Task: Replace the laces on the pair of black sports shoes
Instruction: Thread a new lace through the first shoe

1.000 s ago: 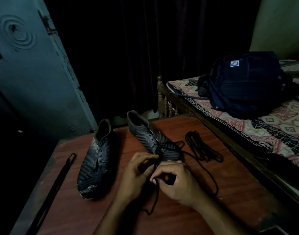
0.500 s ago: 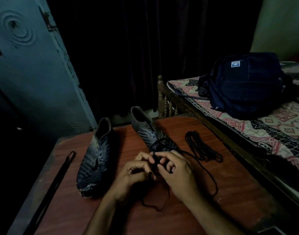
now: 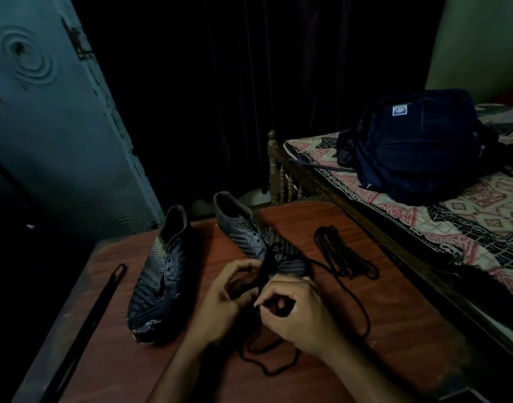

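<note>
Two black sports shoes lie on a reddish wooden table (image 3: 394, 330). The left shoe (image 3: 159, 274) has no lace and points toward me. The right shoe (image 3: 249, 234) lies just beyond my hands, its toe partly hidden by them. A black lace (image 3: 357, 303) runs from that shoe's front eyelets, loops to the right and trails on the table below my wrists. My left hand (image 3: 223, 301) and my right hand (image 3: 296, 309) are side by side at the toe, each pinching a strand of this lace. A second black lace (image 3: 345, 254) lies coiled to the right.
A long flat black strap (image 3: 92, 315) lies along the table's left edge. A bed with a patterned sheet (image 3: 467, 216) and carved wooden frame stands close on the right, with a dark blue backpack (image 3: 415, 146) on it. A blue-grey door (image 3: 45, 135) is at the left.
My hands have shifted slightly toward me from the shoe's toe and spread a little apart, still pinching the lace. The loose lace loop on the table below my wrists has changed shape.
</note>
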Demonstrator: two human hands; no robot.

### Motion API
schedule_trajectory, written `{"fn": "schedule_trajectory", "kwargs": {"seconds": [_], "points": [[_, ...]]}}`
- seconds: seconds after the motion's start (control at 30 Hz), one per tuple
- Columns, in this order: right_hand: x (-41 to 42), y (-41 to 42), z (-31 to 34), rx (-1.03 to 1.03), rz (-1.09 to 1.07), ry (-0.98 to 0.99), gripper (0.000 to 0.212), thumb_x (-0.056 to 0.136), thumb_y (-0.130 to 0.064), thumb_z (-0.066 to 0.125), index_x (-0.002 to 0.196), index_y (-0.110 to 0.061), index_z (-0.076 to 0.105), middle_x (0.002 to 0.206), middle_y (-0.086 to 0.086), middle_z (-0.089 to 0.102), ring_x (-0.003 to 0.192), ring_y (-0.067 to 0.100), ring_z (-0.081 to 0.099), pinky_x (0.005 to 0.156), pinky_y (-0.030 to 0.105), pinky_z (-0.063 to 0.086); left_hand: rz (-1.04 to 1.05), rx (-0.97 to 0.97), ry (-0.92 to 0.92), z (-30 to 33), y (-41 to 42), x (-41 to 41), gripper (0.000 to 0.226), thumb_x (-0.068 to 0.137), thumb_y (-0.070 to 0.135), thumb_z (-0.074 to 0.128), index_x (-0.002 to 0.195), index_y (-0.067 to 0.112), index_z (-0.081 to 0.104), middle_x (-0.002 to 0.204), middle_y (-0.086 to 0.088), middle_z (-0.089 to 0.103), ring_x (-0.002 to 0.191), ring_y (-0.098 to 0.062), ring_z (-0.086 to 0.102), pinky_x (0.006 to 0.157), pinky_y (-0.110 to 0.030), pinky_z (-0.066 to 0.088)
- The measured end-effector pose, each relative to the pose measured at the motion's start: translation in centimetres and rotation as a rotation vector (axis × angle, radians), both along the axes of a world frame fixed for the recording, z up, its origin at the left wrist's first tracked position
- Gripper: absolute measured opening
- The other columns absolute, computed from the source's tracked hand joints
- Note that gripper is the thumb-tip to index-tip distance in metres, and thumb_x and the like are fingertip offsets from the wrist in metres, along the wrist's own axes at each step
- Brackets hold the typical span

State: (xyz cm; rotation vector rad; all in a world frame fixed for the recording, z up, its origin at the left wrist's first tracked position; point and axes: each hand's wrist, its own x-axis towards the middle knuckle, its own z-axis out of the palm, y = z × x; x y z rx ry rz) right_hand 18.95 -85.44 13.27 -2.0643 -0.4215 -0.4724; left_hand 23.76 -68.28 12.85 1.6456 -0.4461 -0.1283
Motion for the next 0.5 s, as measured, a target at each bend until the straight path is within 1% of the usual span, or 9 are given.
{"fn": "schedule_trajectory", "kwargs": {"seconds": [0.07, 0.1, 0.13, 0.2, 0.27, 0.33, 0.37, 0.43, 0.5], "points": [[-0.1, -0.2, 0.0, -0.013, 0.033, 0.037, 0.006, 0.074, -0.034, 0.069, 0.076, -0.029, 0.072, 0.083, -0.018, 0.068, 0.081, 0.004, 0.063, 0.087, 0.044, 0.045, -0.007, 0.033, -0.061, 0.4, -0.2, -0.4, 0.017, 0.08, 0.033, 0.073, 0.097, 0.036, 0.077, 0.122, -0.001, 0.068, 0.123, -0.029, 0.061, 0.107, -0.047, 0.048], [-0.2, -0.3, 0.1, -0.015, 0.049, 0.046, 0.006, 0.075, -0.034, 0.07, 0.076, -0.029, 0.073, 0.085, -0.019, 0.069, 0.086, 0.003, 0.065, 0.092, 0.043, 0.043, 0.001, 0.042, -0.073, 0.7, -0.5, -0.6, 0.019, 0.082, 0.027, 0.07, 0.091, 0.043, 0.077, 0.119, 0.001, 0.069, 0.122, -0.029, 0.062, 0.105, -0.044, 0.048], [-0.2, -0.3, 0.1, -0.014, 0.065, 0.052, 0.006, 0.075, -0.034, 0.07, 0.076, -0.03, 0.074, 0.086, -0.019, 0.07, 0.09, 0.003, 0.065, 0.095, 0.042, 0.041, 0.001, 0.049, -0.092, 0.7, -0.6, -0.6, 0.028, 0.083, 0.022, 0.067, 0.086, 0.048, 0.077, 0.116, 0.002, 0.068, 0.12, -0.028, 0.062, 0.104, -0.042, 0.048], [-0.2, -0.4, 0.2, 0.004, 0.095, 0.054, 0.004, 0.075, -0.03, 0.072, 0.077, -0.029, 0.075, 0.085, -0.018, 0.07, 0.091, 0.005, 0.067, 0.093, 0.039, 0.043, 0.002, 0.072, -0.094, 1.1, -0.7, -0.9, 0.035, 0.082, 0.018, 0.064, 0.08, 0.051, 0.076, 0.115, 0.0, 0.067, 0.118, -0.028, 0.062, 0.103, -0.041, 0.048], [-0.1, -0.3, 0.1, 0.027, 0.079, 0.054, 0.006, 0.077, -0.025, 0.075, 0.081, -0.029, 0.075, 0.082, -0.019, 0.067, 0.082, 0.008, 0.065, 0.085, 0.032, 0.048, 0.022, 0.064, -0.127, 1.2, -0.5, -0.8, 0.025, 0.082, 0.021, 0.066, 0.08, 0.043, 0.077, 0.118, -0.006, 0.067, 0.12, -0.029, 0.062, 0.104, -0.044, 0.048], [0.2, -0.3, -0.1, 0.062, -0.008, 0.053, 0.013, 0.078, -0.017, 0.077, 0.083, -0.028, 0.071, 0.079, -0.019, 0.061, 0.069, 0.013, 0.058, 0.069, 0.021, 0.046, 0.039, 0.088, -0.085, 0.9, -0.1, -0.4, 0.009, 0.08, 0.03, 0.073, 0.087, 0.03, 0.077, 0.122, -0.008, 0.068, 0.12, -0.028, 0.062, 0.105, -0.045, 0.049], [0.3, -0.3, -0.3, 0.08, -0.067, 0.051, 0.017, 0.078, -0.012, 0.076, 0.083, -0.027, 0.069, 0.079, -0.019, 0.06, 0.066, 0.014, 0.055, 0.063, 0.016, 0.043, 0.043, 0.076, -0.063, 0.6, 0.1, -0.2, 0.013, 0.078, 0.031, 0.076, 0.088, 0.022, 0.078, 0.121, -0.007, 0.069, 0.12, -0.027, 0.063, 0.104, -0.043, 0.049], [0.7, -0.3, -0.8, 0.104, -0.171, 0.04, 0.022, 0.078, -0.006, 0.076, 0.084, -0.025, 0.067, 0.079, -0.018, 0.06, 0.064, 0.013, 0.054, 0.059, 0.011, 0.039, 0.031, -0.031, 0.023, 0.2, 0.3, -0.1, 0.012, 0.075, 0.019, 0.078, 0.083, 0.009, 0.079, 0.115, -0.008, 0.071, 0.121, -0.026, 0.064, 0.102, -0.037, 0.049], [0.9, -0.1, -1.2, 0.126, -0.216, 0.056, 0.026, 0.079, -0.004, 0.076, 0.09, -0.026, 0.068, 0.078, -0.015, 0.062, 0.065, 0.012, 0.056, 0.059, 0.01, 0.04, -0.003, -0.191, 0.161, 0.3, 0.1, -0.3, 0.009, 0.07, 0.01, 0.078, 0.076, 0.004, 0.076, 0.108, -0.016, 0.072, 0.128, -0.028, 0.062, 0.1, -0.037, 0.047]]}}
